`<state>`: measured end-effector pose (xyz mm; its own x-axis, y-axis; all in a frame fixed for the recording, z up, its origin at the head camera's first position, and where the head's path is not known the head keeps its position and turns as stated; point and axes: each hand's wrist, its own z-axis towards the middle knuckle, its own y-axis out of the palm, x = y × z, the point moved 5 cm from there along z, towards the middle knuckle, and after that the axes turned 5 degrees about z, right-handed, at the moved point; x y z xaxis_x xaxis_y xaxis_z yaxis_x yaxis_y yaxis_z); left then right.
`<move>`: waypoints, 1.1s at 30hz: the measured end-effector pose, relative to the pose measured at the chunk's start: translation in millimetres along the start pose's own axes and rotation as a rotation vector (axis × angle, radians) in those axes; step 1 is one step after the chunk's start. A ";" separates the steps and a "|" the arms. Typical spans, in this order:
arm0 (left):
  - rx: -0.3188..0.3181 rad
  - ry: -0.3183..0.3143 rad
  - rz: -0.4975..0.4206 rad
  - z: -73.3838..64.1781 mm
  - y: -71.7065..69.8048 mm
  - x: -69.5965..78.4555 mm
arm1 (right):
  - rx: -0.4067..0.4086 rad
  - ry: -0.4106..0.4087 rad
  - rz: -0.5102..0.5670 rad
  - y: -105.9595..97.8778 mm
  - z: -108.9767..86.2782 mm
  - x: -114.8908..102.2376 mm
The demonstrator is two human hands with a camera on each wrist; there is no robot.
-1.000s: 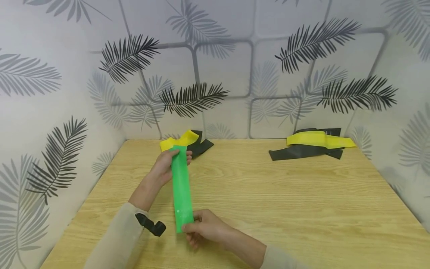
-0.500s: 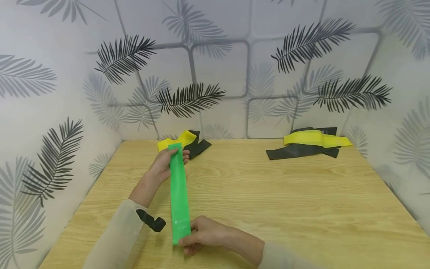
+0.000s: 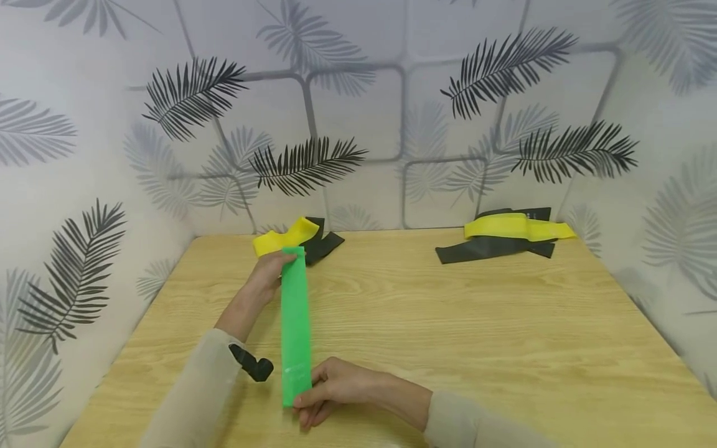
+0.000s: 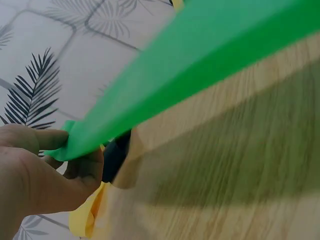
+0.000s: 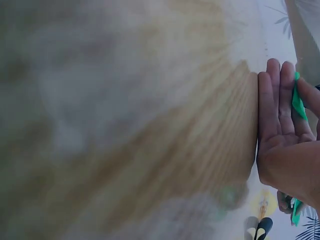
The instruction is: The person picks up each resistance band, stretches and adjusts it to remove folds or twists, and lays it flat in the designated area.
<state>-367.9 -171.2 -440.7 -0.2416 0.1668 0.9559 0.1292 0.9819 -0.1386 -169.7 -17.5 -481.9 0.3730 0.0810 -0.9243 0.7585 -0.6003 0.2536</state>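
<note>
A flat green resistance band [image 3: 295, 317] stretches lengthwise between both hands above the wooden table. Its far end is pinched by my left hand [image 3: 267, 274], thumb on top. In the left wrist view, the left hand [image 4: 45, 170] grips the band [image 4: 165, 70], which casts a shadow on the wood. The near end, with faint white print, is pinched between thumb and fingers of my right hand [image 3: 338, 392]. In the right wrist view, the right hand [image 5: 285, 115] holds a green edge of the band [image 5: 298, 102], its other fingers lying along the table.
Just beyond the left hand lie a yellow band [image 3: 288, 235] and a black band [image 3: 325, 246]. At the back right, another yellow band [image 3: 515, 226] lies over black bands [image 3: 482, 250]. A patterned wall [image 3: 364, 186] borders the wooden table [image 3: 448, 323].
The right hand has drawn the near end of the green band toward the body, so the band spans longer and straighter. The head view has shifted slightly; both hands keep their hold.
</note>
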 end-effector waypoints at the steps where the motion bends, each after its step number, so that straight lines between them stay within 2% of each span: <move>1: 0.006 0.008 0.033 1.6 -1.4 -2.1 | -0.005 0.003 -0.004 0.3 0.4 0.0; 6: 0.039 0.066 0.260 10.8 -4.3 -11.0 | 0.028 0.013 -0.044 2.9 0.6 -0.5; 9: 0.058 0.088 0.350 16.2 -4.4 -15.0 | 0.082 0.024 -0.062 5.4 2.0 -1.0; 14: 0.036 0.117 0.457 24.3 -4.4 -20.5 | 0.139 0.056 -0.066 8.0 6.3 -1.7; 17: 0.008 0.164 0.553 28.3 -1.6 -21.7 | 0.142 0.069 -0.070 7.8 7.9 -1.8; 20: -0.023 0.230 0.638 30.4 1.6 -21.8 | 0.127 0.081 -0.075 8.4 10.0 -1.4; 23: -0.038 0.270 0.702 30.9 3.9 -22.6 | 0.099 0.099 -0.078 9.7 12.1 -0.4; 29: -0.004 0.287 0.747 30.4 4.3 -21.9 | 0.039 0.121 -0.100 9.4 16.4 -0.8; 33: 0.014 0.275 0.760 30.6 3.8 -22.7 | -0.034 0.118 -0.115 7.2 17.6 -0.5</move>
<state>-391.4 -168.4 -470.9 0.1533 0.7627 0.6284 0.1506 0.6105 -0.7776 -173.8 -35.9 -484.6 0.3412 0.2417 -0.9084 0.8168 -0.5544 0.1593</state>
